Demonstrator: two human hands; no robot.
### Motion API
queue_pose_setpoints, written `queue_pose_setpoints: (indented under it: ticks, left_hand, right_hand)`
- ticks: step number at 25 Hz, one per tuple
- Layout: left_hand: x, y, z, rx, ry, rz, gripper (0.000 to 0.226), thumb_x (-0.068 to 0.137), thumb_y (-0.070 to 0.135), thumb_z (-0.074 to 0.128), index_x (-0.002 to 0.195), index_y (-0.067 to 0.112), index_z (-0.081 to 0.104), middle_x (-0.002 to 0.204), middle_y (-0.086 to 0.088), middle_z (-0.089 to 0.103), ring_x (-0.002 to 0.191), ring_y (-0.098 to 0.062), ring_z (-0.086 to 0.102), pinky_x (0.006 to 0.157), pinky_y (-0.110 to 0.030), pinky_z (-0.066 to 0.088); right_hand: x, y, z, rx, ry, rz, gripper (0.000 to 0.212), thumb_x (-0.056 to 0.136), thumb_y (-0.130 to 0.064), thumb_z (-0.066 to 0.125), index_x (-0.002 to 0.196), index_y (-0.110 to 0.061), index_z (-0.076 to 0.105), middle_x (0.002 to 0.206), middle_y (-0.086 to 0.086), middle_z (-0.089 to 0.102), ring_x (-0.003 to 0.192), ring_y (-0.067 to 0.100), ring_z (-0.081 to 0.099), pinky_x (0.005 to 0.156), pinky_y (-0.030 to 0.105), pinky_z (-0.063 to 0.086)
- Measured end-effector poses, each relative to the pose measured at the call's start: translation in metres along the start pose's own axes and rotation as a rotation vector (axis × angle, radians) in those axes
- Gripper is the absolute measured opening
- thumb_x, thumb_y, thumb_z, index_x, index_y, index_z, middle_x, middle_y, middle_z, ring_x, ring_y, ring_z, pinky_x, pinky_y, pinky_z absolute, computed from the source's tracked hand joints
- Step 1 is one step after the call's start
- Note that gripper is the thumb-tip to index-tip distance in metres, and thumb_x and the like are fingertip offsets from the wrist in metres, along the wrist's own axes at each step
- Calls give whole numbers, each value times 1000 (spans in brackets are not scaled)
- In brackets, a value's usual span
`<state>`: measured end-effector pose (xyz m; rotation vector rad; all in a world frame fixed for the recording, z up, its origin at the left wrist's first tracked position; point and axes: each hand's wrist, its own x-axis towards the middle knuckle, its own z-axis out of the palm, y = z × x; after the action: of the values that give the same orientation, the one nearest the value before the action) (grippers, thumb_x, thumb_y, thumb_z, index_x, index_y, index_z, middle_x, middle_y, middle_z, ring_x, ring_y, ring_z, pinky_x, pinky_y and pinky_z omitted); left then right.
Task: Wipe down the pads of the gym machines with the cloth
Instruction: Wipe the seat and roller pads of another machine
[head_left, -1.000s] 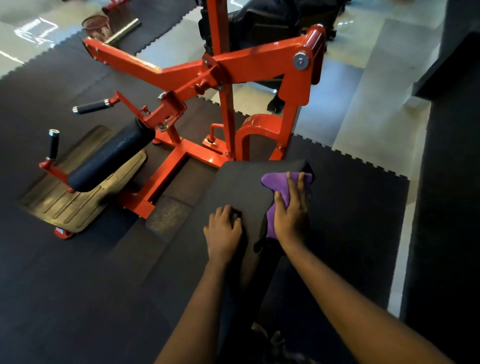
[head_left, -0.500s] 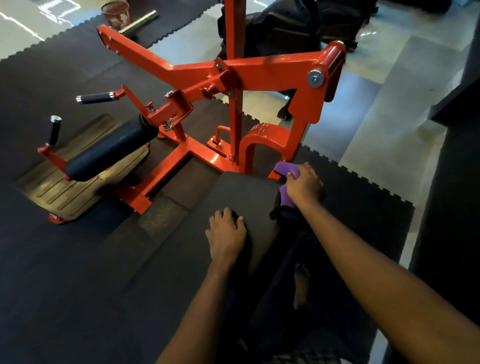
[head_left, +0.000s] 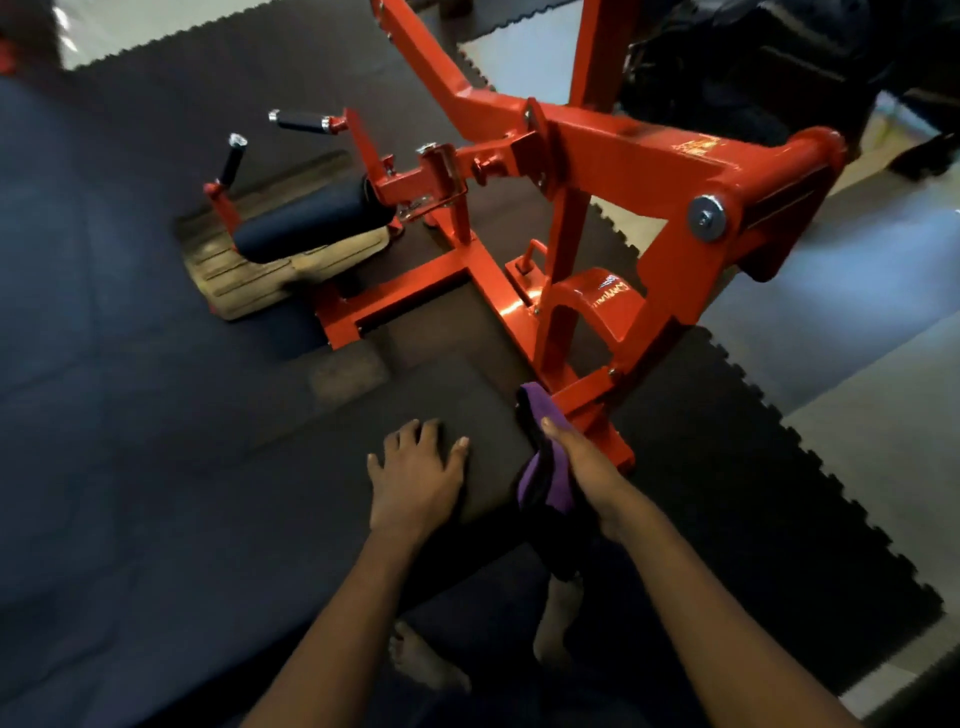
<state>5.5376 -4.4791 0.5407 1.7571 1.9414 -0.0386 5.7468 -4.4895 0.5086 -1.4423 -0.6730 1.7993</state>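
Note:
A flat black seat pad (head_left: 457, 415) of the orange gym machine (head_left: 623, 171) lies just below me. My left hand (head_left: 415, 480) rests flat on the pad's top, fingers spread. A purple cloth (head_left: 540, 467) hangs down the pad's right side edge. My right hand (head_left: 584, 462) presses the cloth against that edge, thumb pointing forward; its other fingers are hidden behind the cloth. A black roller pad (head_left: 311, 218) sits further left on the machine.
A ribbed footplate (head_left: 244, 280) lies under the roller, with two black handles (head_left: 306, 120) above it. Dark rubber mats (head_left: 130, 415) cover the floor; pale tiles (head_left: 857, 415) lie to the right. My bare feet (head_left: 426, 660) stand below the pad.
My right hand slid with the cloth from the pad's far right corner down its right side edge, nearer to me. My left hand stayed on the pad. The camera moved closer.

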Motion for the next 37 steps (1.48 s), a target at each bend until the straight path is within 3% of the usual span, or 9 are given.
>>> queue_pose_setpoints:
  ticks: [5, 13, 16, 20, 24, 26, 30, 33, 37]
  left_hand:
    - [0, 4, 1, -24, 47, -38, 52, 100, 56, 39, 143, 28, 48, 153, 0, 43, 143, -21, 32, 120, -53, 22]
    - [-3, 14, 2, -31, 7, -127, 49, 103, 49, 33, 150, 36, 35, 163, 6, 28, 151, -14, 21, 123, -53, 12]
    - [-2, 16, 2, -20, 29, -136, 48, 102, 50, 34, 148, 36, 38, 160, 8, 31, 148, -12, 23, 122, -52, 15]
    - [-4, 16, 3, -18, 38, -138, 50, 101, 52, 34, 148, 36, 38, 159, 10, 32, 147, -9, 24, 122, -50, 16]
    - [-3, 15, 3, -25, 43, -139, 51, 101, 54, 32, 148, 37, 37, 158, 12, 32, 146, -6, 23, 122, -49, 17]
    - [-3, 15, 3, -18, 52, -139, 50, 101, 54, 32, 148, 37, 38, 157, 13, 33, 146, -6, 24, 122, -49, 17]
    - [-2, 14, 3, -6, 67, -142, 49, 100, 53, 34, 146, 36, 40, 156, 12, 35, 145, -8, 27, 121, -48, 19]
    - [-2, 16, 3, -2, 66, -139, 50, 100, 54, 34, 146, 36, 40, 156, 11, 35, 145, -8, 28, 120, -48, 20]
    - [-1, 14, 2, -5, 59, -143, 51, 100, 55, 32, 147, 36, 39, 157, 13, 33, 145, -7, 26, 121, -47, 19]
  right_hand:
    - [89, -25, 9, -238, -191, -1, 42, 104, 4, 36, 145, -1, 48, 141, 14, 55, 131, 25, 52, 97, 16, 43]
    - [76, -4, -3, -161, -165, 86, 84, 85, -34, 72, 156, -10, 34, 155, 5, 43, 143, 20, 42, 120, 33, 34]
    - [105, -21, 10, -284, -187, -69, 60, 100, -7, 58, 153, -1, 33, 154, 7, 39, 141, 15, 37, 109, 12, 30]
    - [188, -27, 28, -376, -173, -23, 53, 100, -10, 55, 149, 4, 39, 150, 17, 47, 138, 28, 47, 116, 28, 35]
    - [195, -34, 32, -86, -126, 212, 36, 109, -24, 36, 106, -2, 63, 68, 1, 74, 58, 8, 70, 54, 15, 52]
    - [198, -31, 34, -14, -128, 285, 42, 108, -29, 37, 84, -7, 64, 55, 1, 68, 54, 13, 70, 44, 16, 48]
    - [217, -48, 47, -53, -136, 163, 31, 106, -10, 41, 133, -2, 55, 93, -4, 75, 93, 6, 71, 81, 17, 53]
    - [222, -39, 45, -153, -213, 71, 45, 100, -14, 56, 144, -4, 52, 143, 12, 57, 129, 22, 56, 116, 39, 39]
    - [209, -42, 42, -189, -136, 182, 28, 100, -32, 51, 82, -12, 61, 61, -1, 69, 56, 9, 66, 67, 21, 54]
